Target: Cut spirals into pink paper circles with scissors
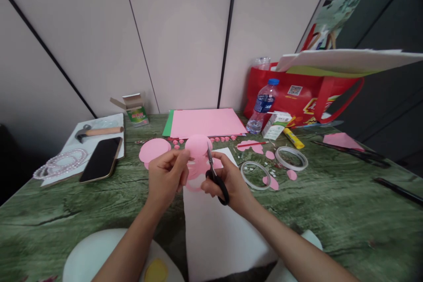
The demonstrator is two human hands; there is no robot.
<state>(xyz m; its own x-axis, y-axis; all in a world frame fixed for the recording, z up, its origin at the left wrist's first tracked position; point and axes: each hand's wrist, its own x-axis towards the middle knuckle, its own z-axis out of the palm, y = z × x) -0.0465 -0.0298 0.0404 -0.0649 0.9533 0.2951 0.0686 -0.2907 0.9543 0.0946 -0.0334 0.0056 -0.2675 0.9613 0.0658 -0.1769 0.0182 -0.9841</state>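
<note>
My left hand (170, 172) is closed in a pinch at the near left edge of a round pink paper piece (197, 144). My right hand (230, 183) grips black-handled scissors (217, 180), fingers around the handle loops. The blades point up and away, beside the right edge of the pink round. Whether the blades touch the paper I cannot tell. More pink paper pieces, partly hidden by my hands, lie beneath on a white sheet (220, 238). Left of my hands, further pink paper circles (154, 150) lie on the table.
Behind are stacked pink sheets (205, 122) and small pink rolls (228, 139). At right lie tape rolls (291, 158), scraps, a glue stick (293, 138), a water bottle (263, 105) and a red bag (297, 101). At left are a phone (102, 159), hammer (104, 131) and beads (61, 163).
</note>
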